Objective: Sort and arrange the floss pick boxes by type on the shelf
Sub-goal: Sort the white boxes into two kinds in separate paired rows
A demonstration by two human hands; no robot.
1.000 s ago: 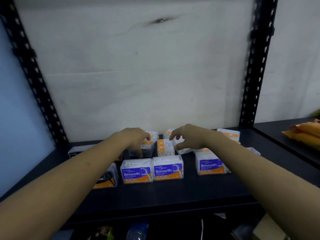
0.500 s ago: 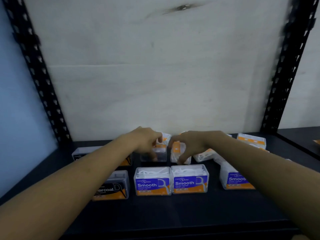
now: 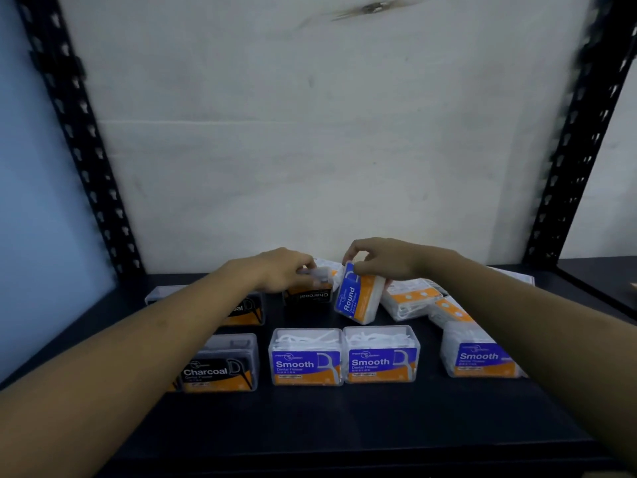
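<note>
My right hand (image 3: pixel 382 262) grips a blue-and-orange Round box (image 3: pixel 358 298), lifted and tilted on its side at the back of the black shelf (image 3: pixel 344 419). Beside it my left hand (image 3: pixel 286 272) holds an upside-down Charcoal box (image 3: pixel 308 294). Two Smooth boxes (image 3: pixel 306 357) (image 3: pixel 381 355) stand side by side in the front row, and a third Smooth box (image 3: pixel 477 355) stands apart to the right. A Charcoal box (image 3: pixel 220 365) stands front left, another Charcoal box (image 3: pixel 246 310) sits behind it, partly hidden by my left forearm.
Several white-and-orange boxes (image 3: pixel 410 300) lie tumbled at the back right, behind my right arm. Black perforated uprights (image 3: pixel 79 132) (image 3: pixel 579 143) frame the shelf, with a white wall behind. The front strip of the shelf is bare.
My right hand has lifted the Round box and tipped it so its label faces me. My left hand has taken hold of the upside-down Charcoal box. The view has shifted closer.
</note>
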